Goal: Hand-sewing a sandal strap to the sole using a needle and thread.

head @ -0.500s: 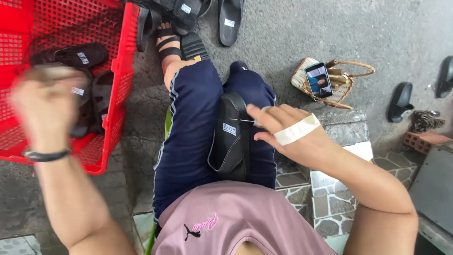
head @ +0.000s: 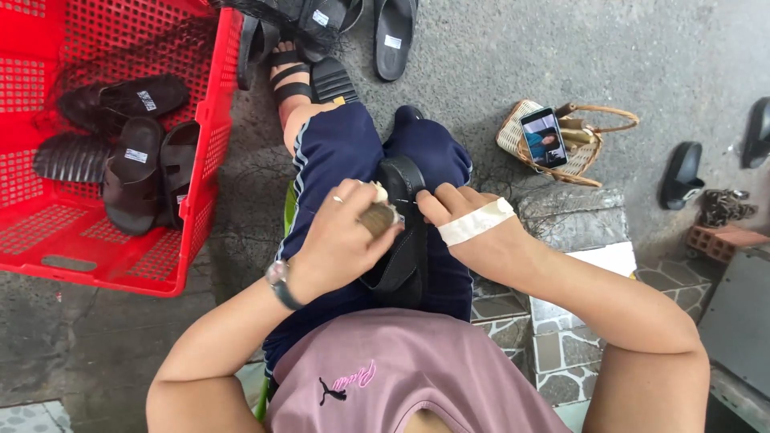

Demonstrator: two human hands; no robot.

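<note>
A black slide sandal (head: 401,232) lies lengthwise on my lap, over dark blue trousers. My left hand (head: 341,240), with a watch at the wrist, grips a small brush with a pale handle (head: 377,215) and presses it against the sandal's left edge. My right hand (head: 469,228), wrapped with a strip of pale tape across the knuckles, pinches the sandal's right edge and steadies it.
A red plastic crate (head: 200,200) with several black sandals stands at my left. More black sandals (head: 393,36) lie ahead on the concrete. A small wicker basket (head: 513,136) holding a lit phone sits at the right, near a tiled ledge (head: 561,353).
My left hand came from above the red crate down to my lap and now holds the brush against the sandal. The right hand stayed on the sandal.
</note>
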